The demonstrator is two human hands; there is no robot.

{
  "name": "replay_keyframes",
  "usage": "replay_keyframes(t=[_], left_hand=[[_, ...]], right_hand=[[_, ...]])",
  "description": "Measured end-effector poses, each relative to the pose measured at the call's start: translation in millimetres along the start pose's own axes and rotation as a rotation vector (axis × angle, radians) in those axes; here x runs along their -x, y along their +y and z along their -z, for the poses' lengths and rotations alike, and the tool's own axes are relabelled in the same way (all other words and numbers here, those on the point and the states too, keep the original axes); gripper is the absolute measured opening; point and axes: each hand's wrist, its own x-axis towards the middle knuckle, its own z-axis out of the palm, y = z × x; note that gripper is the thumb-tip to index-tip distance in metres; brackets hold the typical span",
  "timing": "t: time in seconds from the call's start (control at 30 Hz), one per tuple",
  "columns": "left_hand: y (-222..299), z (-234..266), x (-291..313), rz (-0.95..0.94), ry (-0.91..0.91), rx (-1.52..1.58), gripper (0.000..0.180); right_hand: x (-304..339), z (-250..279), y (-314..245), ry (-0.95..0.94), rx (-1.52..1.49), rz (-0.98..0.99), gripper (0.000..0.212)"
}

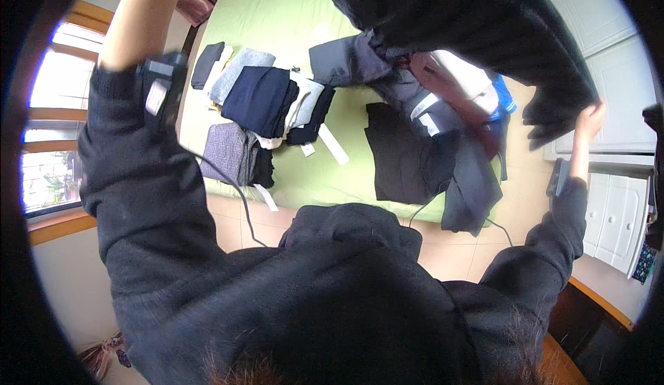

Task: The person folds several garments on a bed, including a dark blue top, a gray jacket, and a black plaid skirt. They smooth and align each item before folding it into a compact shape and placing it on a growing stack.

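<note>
A large black garment (470, 29) is lifted above the bed and spreads across the upper right; its exact kind is hard to make out. Its lower right corner is pinched by my right hand (589, 122), which is closed on the fabric with the arm stretched out to the right. My left arm reaches up at the left, and its hand lies beyond the top edge of the picture. Under the garment is a loose heap of clothes, with black trousers (401, 157), a dark grey piece (474, 184) and a maroon piece (439, 84).
The bed has a green sheet (297, 12). Folded stacks stand on its left part, among them a navy piece (259, 101) and a grey knit (225, 150). White strips (333, 144) lie near them. A window (59, 108) is at left, white cabinets (615, 95) at right.
</note>
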Motion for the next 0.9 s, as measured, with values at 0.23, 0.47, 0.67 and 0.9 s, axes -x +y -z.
replay_keyframes(t=[0.23,0.47,0.67,0.9], left_hand=[[76,-44,196,0.039,-0.268,-0.087,0.044],[168,-166,398,0.461,-0.673,0.43,0.03],[217,-244,503,0.482,-0.942,0.652,0.034],[248,-282,520,0.319,-1.213,0.893,0.036]], right_hand=[[150,72,-11,-0.31,-0.174,0.178,0.03],[337,95,-37,-0.841,-0.213,-0.416,0.022],[426,73,-47,-0.797,-0.564,-0.815,0.02],[332,9,-160,-0.513,-0.262,0.003,0.028]])
